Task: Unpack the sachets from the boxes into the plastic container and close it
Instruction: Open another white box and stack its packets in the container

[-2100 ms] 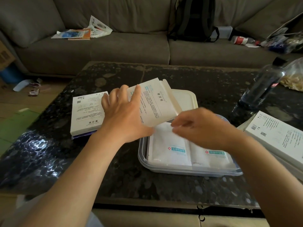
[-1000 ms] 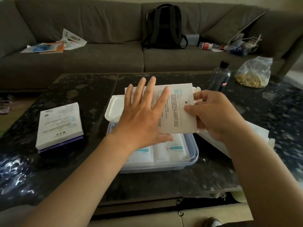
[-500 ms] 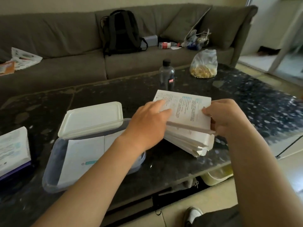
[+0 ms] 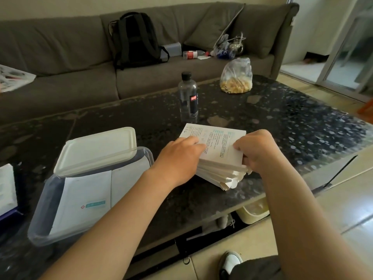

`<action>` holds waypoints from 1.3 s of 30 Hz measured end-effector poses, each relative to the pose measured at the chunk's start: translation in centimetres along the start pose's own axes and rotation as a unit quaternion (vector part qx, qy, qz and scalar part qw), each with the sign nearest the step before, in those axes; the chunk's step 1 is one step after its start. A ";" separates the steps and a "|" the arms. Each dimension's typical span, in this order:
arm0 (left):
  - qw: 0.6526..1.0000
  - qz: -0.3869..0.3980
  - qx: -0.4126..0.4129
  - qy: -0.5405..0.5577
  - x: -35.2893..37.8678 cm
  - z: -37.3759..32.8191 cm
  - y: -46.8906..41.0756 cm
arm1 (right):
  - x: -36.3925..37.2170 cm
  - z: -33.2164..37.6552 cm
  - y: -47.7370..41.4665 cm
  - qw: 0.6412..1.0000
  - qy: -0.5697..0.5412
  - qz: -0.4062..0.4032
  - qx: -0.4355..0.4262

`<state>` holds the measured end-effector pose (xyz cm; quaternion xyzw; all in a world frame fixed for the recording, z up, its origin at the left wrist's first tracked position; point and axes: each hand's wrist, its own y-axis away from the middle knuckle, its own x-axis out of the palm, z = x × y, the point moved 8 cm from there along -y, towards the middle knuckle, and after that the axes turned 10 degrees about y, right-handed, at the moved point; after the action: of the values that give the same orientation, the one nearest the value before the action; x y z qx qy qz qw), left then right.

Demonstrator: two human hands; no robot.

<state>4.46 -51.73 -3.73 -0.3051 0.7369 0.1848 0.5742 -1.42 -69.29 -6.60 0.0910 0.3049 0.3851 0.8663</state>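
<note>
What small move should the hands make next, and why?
Probably let go of the top box on the stack, since the left hand and right hand both grip it there. The plastic container holds sachets, and its lid only rests on the far rim.

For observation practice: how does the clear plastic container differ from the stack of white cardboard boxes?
The clear plastic container holds white sachets and no hand grips it; the stack of white cardboard boxes is held by the left hand and right hand. The container is see-through; the boxes are opaque. Both rest on the dark table.
</note>
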 end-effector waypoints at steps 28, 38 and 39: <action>0.976 -0.119 -0.180 -0.003 -10.7 14.9 13.6 | 20.1 14.4 14.3 0.893 0.191 0.093 -0.397; 0.896 -0.136 -0.422 -0.013 -11.4 30.1 25.3 | 30.2 13.4 19.2 0.816 0.290 0.166 -0.472; 0.885 -0.127 -0.448 -0.021 -11.0 31.2 26.2 | 30.6 13.3 19.5 0.813 0.293 0.171 -0.473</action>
<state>11.74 -10.16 -3.71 -0.6171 0.5180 0.4270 0.4105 10.48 -32.76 -2.40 -0.3967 0.3038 0.6321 0.5923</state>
